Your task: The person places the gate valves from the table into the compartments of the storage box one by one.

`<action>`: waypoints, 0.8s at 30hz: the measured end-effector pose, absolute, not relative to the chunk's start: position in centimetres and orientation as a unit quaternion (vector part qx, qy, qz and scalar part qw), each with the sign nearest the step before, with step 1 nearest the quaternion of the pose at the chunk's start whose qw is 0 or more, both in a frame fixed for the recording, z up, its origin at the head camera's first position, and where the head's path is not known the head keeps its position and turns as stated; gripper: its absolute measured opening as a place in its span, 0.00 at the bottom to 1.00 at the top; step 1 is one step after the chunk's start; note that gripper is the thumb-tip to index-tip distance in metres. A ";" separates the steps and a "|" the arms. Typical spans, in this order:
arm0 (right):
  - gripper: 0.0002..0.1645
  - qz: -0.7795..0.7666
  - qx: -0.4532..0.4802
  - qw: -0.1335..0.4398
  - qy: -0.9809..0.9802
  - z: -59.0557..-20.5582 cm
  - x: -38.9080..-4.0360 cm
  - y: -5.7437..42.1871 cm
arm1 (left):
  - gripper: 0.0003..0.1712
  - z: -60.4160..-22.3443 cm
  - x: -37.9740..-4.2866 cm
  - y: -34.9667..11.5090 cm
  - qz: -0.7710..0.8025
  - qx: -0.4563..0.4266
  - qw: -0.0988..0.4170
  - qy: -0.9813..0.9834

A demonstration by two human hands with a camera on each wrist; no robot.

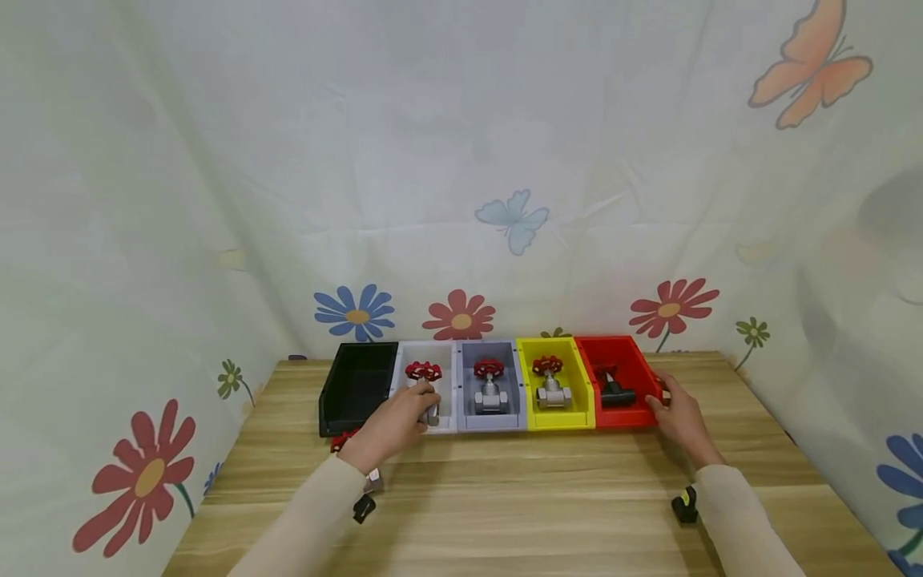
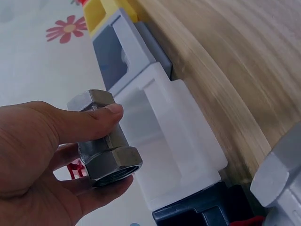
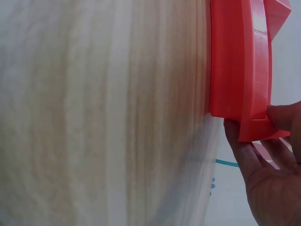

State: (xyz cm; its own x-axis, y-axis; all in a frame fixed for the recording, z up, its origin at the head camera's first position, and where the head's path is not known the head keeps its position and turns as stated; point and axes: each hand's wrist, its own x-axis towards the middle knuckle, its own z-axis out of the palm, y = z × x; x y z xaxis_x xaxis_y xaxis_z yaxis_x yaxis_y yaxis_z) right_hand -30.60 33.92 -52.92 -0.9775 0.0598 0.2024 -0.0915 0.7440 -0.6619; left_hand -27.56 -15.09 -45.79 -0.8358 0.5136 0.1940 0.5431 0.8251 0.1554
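My left hand (image 1: pixel 400 413) grips a metal gate valve (image 2: pixel 106 141) by its hex-ended body, thumb on one side and fingers beneath. The valve's red handwheel (image 1: pixel 423 371) shows beyond the fingers, in the head view, over the white bin (image 2: pixel 160 141). On the right, my right hand (image 1: pixel 681 417) holds the outer side of the red bin (image 3: pixel 240 61), thumb on its rim and fingers under the edge. A dark fitting (image 1: pixel 616 394) with a red part behind it lies in that bin. Another valve (image 2: pixel 280 176) sits near the left forearm, partly hidden.
The bins stand in a row: black bin (image 1: pixel 358 425), white, grey bin (image 1: pixel 492 425) and yellow bin (image 1: pixel 561 420), then red. One valve (image 1: pixel 491 395) is in the grey bin, another valve (image 1: pixel 553 393) in the yellow. A patterned curtain (image 1: pixel 461 160) rises behind the wooden table (image 1: pixel 534 497).
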 end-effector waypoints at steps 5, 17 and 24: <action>0.34 0.362 0.006 0.100 -0.927 -53.0 -30.4 33.8 | 0.25 -45.9 -28.8 -15.1 -0.112 -0.261 0.055 -0.957; 0.34 0.361 0.010 0.103 -0.927 -53.0 -30.5 34.0 | 0.24 -46.5 -31.4 -15.1 -0.132 -0.251 0.060 -0.957; 0.35 0.361 0.009 0.099 -0.927 -53.0 -30.6 34.0 | 0.24 -47.3 -33.0 -14.9 -0.127 -0.248 0.067 -0.958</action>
State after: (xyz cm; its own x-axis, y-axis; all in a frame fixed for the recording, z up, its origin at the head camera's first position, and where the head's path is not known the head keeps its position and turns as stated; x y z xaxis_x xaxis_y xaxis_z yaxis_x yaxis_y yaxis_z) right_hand -30.58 34.04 -53.01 -0.9801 0.0542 0.1911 -0.0894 0.7388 -0.6680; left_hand -33.01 -14.89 -47.35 -0.8677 0.4589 0.1911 0.4928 0.8446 0.2092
